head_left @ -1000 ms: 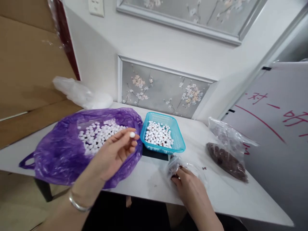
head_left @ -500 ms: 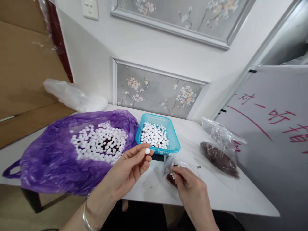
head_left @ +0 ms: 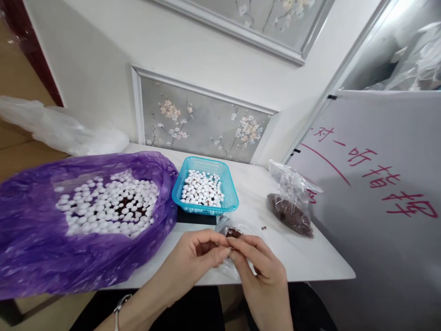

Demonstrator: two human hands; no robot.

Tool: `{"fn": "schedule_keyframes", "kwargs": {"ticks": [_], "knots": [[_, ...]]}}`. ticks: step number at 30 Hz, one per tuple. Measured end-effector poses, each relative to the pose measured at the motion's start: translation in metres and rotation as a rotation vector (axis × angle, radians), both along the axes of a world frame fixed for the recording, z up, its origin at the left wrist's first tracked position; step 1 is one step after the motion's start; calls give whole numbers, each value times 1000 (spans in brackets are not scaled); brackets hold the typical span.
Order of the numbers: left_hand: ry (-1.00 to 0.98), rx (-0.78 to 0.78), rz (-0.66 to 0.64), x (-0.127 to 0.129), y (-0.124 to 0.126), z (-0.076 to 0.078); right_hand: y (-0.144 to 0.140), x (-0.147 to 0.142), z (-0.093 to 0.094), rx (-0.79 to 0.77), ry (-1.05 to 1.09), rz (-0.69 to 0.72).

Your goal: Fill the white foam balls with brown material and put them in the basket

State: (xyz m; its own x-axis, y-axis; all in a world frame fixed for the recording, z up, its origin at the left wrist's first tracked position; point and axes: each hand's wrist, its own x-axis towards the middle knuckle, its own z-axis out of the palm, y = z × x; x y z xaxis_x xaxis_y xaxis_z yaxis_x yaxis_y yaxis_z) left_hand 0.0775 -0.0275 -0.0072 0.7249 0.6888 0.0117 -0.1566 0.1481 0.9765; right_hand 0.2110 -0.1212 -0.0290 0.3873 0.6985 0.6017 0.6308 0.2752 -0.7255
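Observation:
My left hand is closed in a pinch, its fingertips meeting those of my right hand over the table's front part. The small white bead seen in the left fingers half a second ago is now hidden between the fingertips. My right thumb and forefinger press together too, on something too small to make out. Just behind the hands lies an open clear bag with reddish-brown small pieces in it. A blue plastic basket holds many white beads, with a few brown bits among them.
On the left, a spread purple plastic bag carries many white beads and a dark brown patch. A clear bag of brown pieces lies at the right, near a whiteboard with red writing. Small brown bits lie on the white table.
My right hand has come up from the clear bag of brown pieces to meet my left fingertips. The left hand's bead has gone from sight. The view has swung to the right.

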Motion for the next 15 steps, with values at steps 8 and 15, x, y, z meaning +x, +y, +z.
{"fn": "schedule_keyframes", "kwargs": {"ticks": [8,15], "knots": [[5,-14,-80,-6,0,1,0,-5,2,29,-31,81],[-10,-68,-103,-9,1,0,-1,-4,9,-11,183,180]]}}
